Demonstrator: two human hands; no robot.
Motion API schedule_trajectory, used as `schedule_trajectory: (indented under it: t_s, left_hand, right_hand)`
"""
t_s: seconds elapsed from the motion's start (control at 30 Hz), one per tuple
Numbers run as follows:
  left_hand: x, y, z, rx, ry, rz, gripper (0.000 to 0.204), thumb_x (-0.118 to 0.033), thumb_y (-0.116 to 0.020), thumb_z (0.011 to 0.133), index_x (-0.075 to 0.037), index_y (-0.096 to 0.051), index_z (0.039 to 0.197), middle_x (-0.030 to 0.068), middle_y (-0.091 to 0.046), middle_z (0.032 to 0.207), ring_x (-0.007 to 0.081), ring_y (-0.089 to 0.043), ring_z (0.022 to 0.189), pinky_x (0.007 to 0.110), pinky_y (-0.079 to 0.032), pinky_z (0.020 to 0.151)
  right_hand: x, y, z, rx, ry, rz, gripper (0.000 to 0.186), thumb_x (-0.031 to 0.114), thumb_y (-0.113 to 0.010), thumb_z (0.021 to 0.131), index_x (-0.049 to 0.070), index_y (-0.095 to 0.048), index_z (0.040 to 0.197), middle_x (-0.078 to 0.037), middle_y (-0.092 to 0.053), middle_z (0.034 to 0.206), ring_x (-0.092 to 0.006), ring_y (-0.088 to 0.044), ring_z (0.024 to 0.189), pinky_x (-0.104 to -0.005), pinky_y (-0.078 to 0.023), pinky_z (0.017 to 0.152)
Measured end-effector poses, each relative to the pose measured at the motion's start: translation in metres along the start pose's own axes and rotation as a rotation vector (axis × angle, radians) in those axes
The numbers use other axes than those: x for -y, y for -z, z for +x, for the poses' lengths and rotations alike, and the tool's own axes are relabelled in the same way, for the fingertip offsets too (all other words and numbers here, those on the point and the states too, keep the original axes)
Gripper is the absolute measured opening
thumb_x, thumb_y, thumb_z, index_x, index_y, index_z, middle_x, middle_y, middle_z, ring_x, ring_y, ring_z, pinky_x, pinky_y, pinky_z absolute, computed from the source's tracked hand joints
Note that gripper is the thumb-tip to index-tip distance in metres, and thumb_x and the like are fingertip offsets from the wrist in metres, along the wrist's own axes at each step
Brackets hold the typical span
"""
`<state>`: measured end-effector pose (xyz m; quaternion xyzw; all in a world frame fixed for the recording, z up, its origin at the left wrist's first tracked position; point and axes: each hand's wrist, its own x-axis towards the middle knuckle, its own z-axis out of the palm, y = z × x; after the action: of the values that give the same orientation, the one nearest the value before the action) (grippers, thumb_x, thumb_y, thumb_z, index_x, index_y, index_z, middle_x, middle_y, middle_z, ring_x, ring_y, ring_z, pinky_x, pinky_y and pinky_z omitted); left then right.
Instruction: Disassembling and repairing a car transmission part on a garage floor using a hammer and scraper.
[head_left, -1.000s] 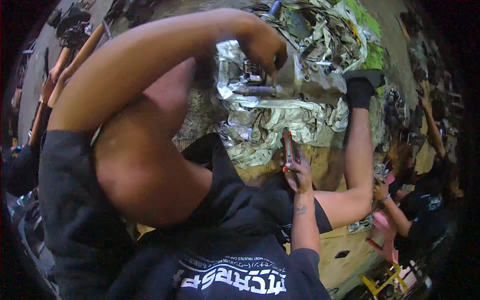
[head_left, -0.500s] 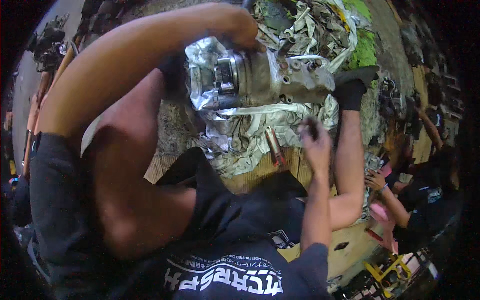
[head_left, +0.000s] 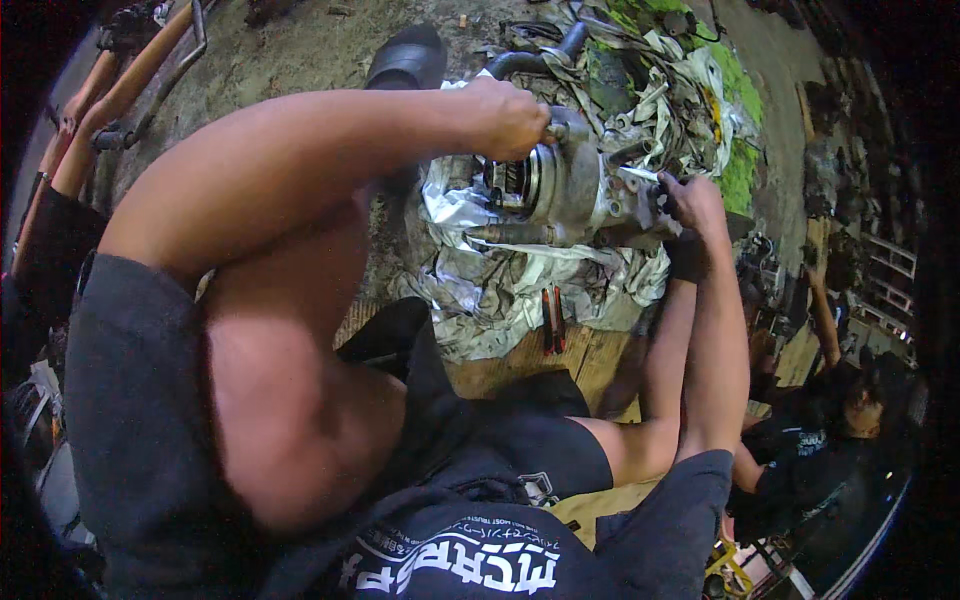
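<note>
A grey, grimy metal housing (head_left: 580, 190), much like a gearbox casing, lies on crumpled silvery sheeting (head_left: 470, 325) between my legs. At its left end, a bright ring surrounds toothed or ribbed parts. My left hand (head_left: 505, 120) is closed at the casing's upper left edge, with its fingertips partly hidden. My right hand (head_left: 697, 207) is curled against the right end; its fingers meet a dark part there, and exactly what they grip is hard to see. Red-handled pliers (head_left: 553, 320) lie nearer me, apart from both hands.
A dark hose (head_left: 520, 65) and a heap of dirty rags and plastic (head_left: 650, 90) lie beyond the housing, beside bright green matting (head_left: 742, 90). Flattened cardboard (head_left: 490, 375) is under me. Another person (head_left: 830, 430) sits at the right. My dark shoe (head_left: 408, 60) is at the far left.
My right hand has risen from near the pliers to the housing's right end. The view has shifted, and the housing appears turned slightly, lower and further right. My left hand stays on its upper edge.
</note>
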<state>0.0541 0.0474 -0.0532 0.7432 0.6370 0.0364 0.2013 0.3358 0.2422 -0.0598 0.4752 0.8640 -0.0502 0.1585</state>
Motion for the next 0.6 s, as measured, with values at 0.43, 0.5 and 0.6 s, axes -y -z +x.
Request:
schedule_trajectory:
  t_s: [0.43, 0.5, 0.6]
  left_hand:
    - [-0.014, 0.015, 0.015, 0.066, 0.082, 0.052, 0.037, -0.031, -0.05, 0.083, -0.001, -0.064, 0.1, 0.0224, -0.066, 0.097, 0.0391, -0.064, 0.091, 0.048, -0.051, 0.078]
    - [-0.016, 0.02, 0.018, 0.129, 0.139, 0.031, 0.041, -0.035, -0.049, 0.083, -0.003, -0.067, 0.102, 0.0205, -0.066, 0.105, 0.037, -0.064, 0.099, 0.046, -0.051, 0.083]
    - [-0.013, 0.02, 0.024, 0.084, 0.191, -0.046, 0.047, -0.04, -0.047, 0.083, -0.003, -0.067, 0.104, 0.0217, -0.065, 0.108, 0.0385, -0.062, 0.102, 0.046, -0.049, 0.087]
  right_hand:
    - [-0.012, 0.026, -0.003, 0.128, 0.526, 0.172, 0.019, 0.015, -0.067, 0.079, 0.0, -0.063, 0.089, -0.017, -0.065, 0.078, -0.0293, -0.062, 0.07, -0.0364, -0.05, 0.065]
    - [-0.01, 0.023, -0.007, 0.065, 0.563, 0.318, 0.02, 0.02, -0.065, 0.084, 0.0, -0.064, 0.086, -0.015, -0.062, 0.068, -0.0195, -0.061, 0.062, -0.0331, -0.049, 0.062]
    - [0.013, 0.033, -0.004, 0.183, 0.077, -0.013, 0.032, 0.03, -0.059, 0.089, 0.0, -0.066, 0.083, -0.017, -0.061, 0.062, -0.0227, -0.062, 0.059, -0.0349, -0.05, 0.06]
